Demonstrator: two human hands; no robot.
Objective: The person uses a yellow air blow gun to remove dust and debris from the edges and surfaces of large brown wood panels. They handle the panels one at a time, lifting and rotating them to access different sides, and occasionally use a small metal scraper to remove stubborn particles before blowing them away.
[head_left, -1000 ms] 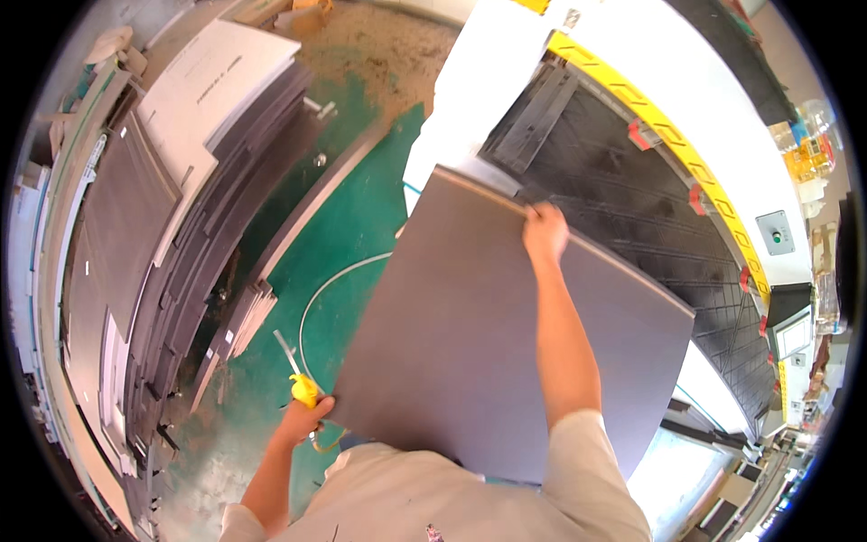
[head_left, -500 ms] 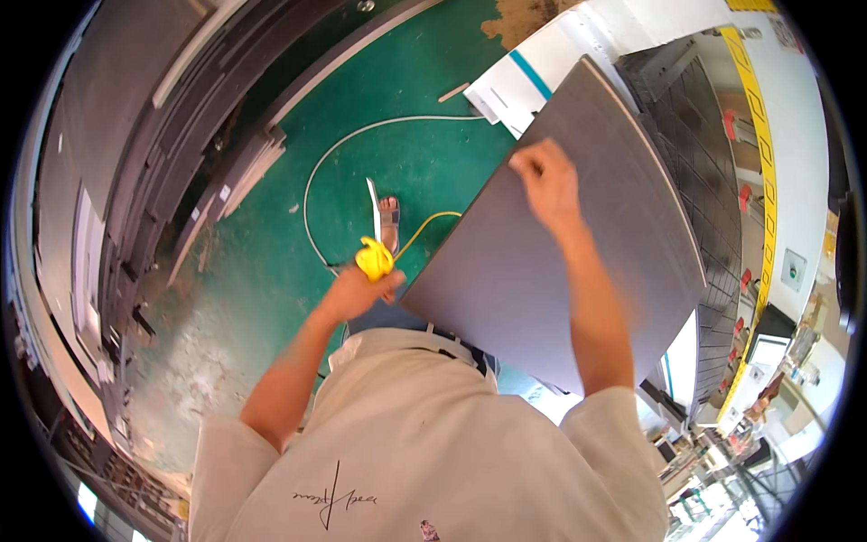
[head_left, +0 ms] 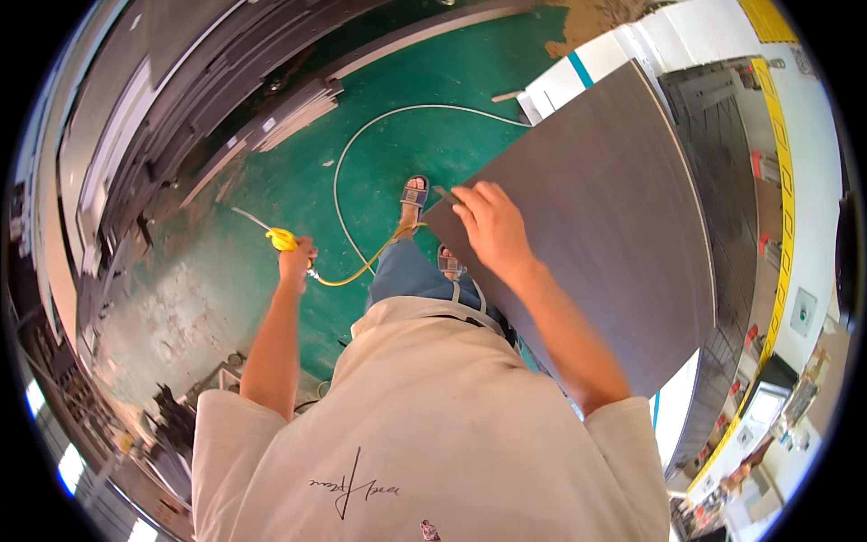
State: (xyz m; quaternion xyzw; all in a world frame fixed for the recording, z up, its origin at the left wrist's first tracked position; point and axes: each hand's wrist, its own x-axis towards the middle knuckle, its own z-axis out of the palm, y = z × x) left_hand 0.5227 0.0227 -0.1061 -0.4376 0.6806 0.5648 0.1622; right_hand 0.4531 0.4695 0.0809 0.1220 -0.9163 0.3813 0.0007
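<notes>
Out to the left, over the floor, my left hand (head_left: 295, 259) is closed round a yellow air blow gun (head_left: 282, 239). Its thin nozzle points to the far left, and a yellow hose (head_left: 348, 281) curves from its handle toward my legs. My right hand (head_left: 492, 226) is at the left corner of a large dark brown panel (head_left: 605, 217). Its fingers are pinched on a small thin grey piece (head_left: 445, 195), whose tip sticks out past the panel's edge; its exact kind is unclear. The panel lies flat, level with my waist.
A pale hose (head_left: 339, 172) loops over the green floor (head_left: 379, 144). Long boards (head_left: 298, 117) are stacked at the far left. Beyond the panel, on the right, are a dark slatted surface (head_left: 722, 190) and a yellow-marked rail (head_left: 784, 199). My sandalled feet (head_left: 414, 194) stand beside the panel.
My left hand has swung out left with the blow gun, away from the panel. My right hand has come left and nearer, to the panel's corner. The whole view has shifted.
</notes>
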